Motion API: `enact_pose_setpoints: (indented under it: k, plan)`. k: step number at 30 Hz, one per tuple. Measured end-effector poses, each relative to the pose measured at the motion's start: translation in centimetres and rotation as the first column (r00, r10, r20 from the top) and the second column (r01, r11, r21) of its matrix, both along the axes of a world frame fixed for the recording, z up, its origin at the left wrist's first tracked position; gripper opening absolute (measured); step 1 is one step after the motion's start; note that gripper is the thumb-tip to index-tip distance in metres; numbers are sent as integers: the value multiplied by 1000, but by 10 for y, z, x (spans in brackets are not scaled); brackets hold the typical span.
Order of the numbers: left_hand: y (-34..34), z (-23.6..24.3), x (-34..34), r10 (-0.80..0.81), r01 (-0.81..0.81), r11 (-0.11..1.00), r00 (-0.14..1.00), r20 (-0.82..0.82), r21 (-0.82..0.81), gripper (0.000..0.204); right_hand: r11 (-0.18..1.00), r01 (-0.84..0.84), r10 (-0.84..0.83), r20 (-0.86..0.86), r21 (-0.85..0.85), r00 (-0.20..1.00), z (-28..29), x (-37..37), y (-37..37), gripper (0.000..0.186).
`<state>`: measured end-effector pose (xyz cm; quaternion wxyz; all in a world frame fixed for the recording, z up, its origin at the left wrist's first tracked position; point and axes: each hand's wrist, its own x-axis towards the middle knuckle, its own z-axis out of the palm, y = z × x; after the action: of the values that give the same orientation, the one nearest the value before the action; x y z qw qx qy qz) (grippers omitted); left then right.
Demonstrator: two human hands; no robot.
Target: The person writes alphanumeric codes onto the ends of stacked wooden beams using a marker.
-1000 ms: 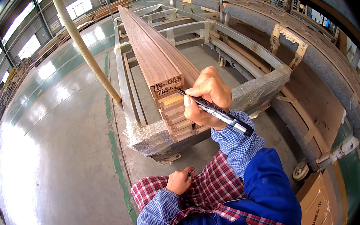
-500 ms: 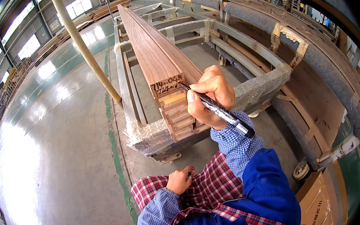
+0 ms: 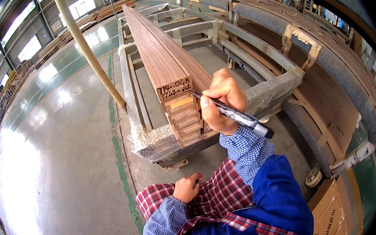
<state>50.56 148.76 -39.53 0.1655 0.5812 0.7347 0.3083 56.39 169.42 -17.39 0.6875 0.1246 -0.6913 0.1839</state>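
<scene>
My right hand (image 3: pixel 224 100) pinches a black marker (image 3: pixel 237 116), whose tip is at the right edge of the top board's end. Dark handwriting (image 3: pixel 174 88) in two rows covers that end face. The brown wooden boards (image 3: pixel 157 52) lie in a long stack, with more layers (image 3: pixel 184 118) showing below at the near end. My left hand (image 3: pixel 186 188) rests closed on my checked lap, holding a small dark cap-like piece (image 3: pixel 197 182) that is mostly hidden by the fingers.
A metal frame cart (image 3: pixel 258 93) wrapped in clear film carries the stack. Along the right stands a long curved rack (image 3: pixel 328 72) with padded rails. A yellowish pole (image 3: pixel 89 50) rises at the left, beside a green floor line (image 3: pixel 123 169). A cardboard box (image 3: pixel 331 214) sits at lower right.
The marker has shifted slightly right and down across the board end, and its rear end has dropped outward. More strokes show in the second row. My left hand has stayed nearly still.
</scene>
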Motion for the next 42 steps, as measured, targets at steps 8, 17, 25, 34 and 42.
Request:
enact_pose_setpoints:
  k: [8, 17, 25, 34, 42]
  plan:
    - [1, -5, -3, -17, 18, 1000, 1000, 9, -10, 17, 964, -24, -13, 136, 264, 991, 17, 2, -7, 20]
    - [1, 1, -1, -18, 19, 1000, 998, 54, -20, 27, 948, 89, -130, 116, 305, 985, 16, -2, -11, 24]
    - [0, -2, -2, -16, 18, 999, 998, 53, -34, 27, 957, 81, -118, 117, 279, 986, 15, -4, -10, 22]
    - [3, 1, 0, -28, 30, 999, 999, 37, -29, 18, 961, 115, -135, 66, 250, 989, 13, 1, -7, 21]
    - [1, -3, -2, -27, 27, 1000, 1000, 14, -4, 17, 960, 93, -126, 113, 265, 986, 13, -1, -8, 20]
